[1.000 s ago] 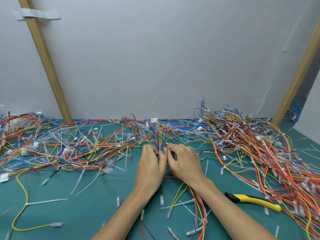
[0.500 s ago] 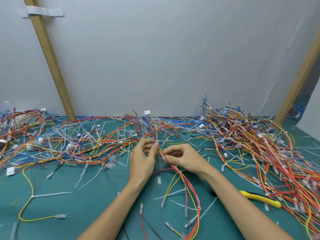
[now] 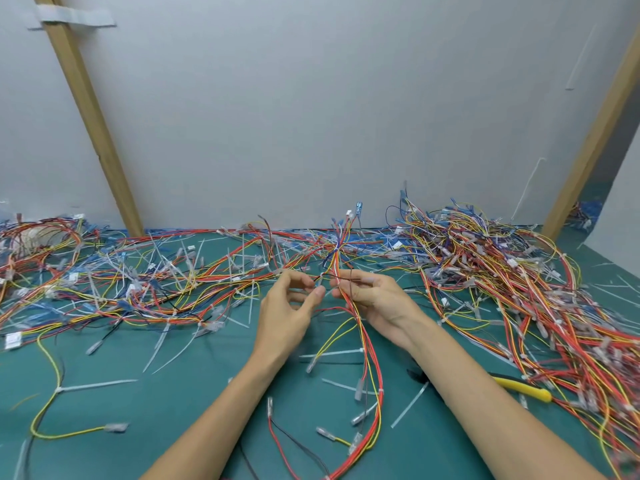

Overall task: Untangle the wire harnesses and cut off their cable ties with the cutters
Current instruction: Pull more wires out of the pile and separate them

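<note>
Raised slightly, left hand and right hand pinch harness above green mat, grey wall behind.

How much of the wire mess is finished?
Some: cut ties lie loose on the mat. Right now the left hand and right hand hold one harness. To do: the big tangled pile on the right; the cutters lie untouched.
</note>
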### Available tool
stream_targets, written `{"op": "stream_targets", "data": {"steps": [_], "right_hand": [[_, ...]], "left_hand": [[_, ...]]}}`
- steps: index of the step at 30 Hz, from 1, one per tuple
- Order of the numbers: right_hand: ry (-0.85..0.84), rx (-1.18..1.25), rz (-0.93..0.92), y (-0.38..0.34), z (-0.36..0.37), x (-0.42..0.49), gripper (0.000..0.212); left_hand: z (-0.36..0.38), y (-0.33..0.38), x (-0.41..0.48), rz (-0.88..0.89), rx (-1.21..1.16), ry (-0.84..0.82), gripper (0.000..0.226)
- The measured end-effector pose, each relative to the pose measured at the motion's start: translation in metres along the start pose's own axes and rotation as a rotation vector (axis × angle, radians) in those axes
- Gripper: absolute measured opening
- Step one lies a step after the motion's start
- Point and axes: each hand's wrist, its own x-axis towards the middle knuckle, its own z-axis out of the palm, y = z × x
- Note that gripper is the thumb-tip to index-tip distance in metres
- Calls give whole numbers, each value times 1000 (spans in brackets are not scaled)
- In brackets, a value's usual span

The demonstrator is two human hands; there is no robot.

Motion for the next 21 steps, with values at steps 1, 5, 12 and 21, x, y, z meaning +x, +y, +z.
{"op": "stream_targets", "data": {"steps": [1,5,12,21], "right_hand": [[-5,23,13,0,0,0,22],[-46,18,63,1,-1,1,21],[-88,-144,60,2,3,-2,20],[-21,-284,33,1,4,0,33]], "left_hand": [[0,1,0,9,7,-11,13],[-1,4,-3,66,42,72,22],[-4,4,-5,175,322,122,13],[0,3,-6,70,379,23,10]]}}
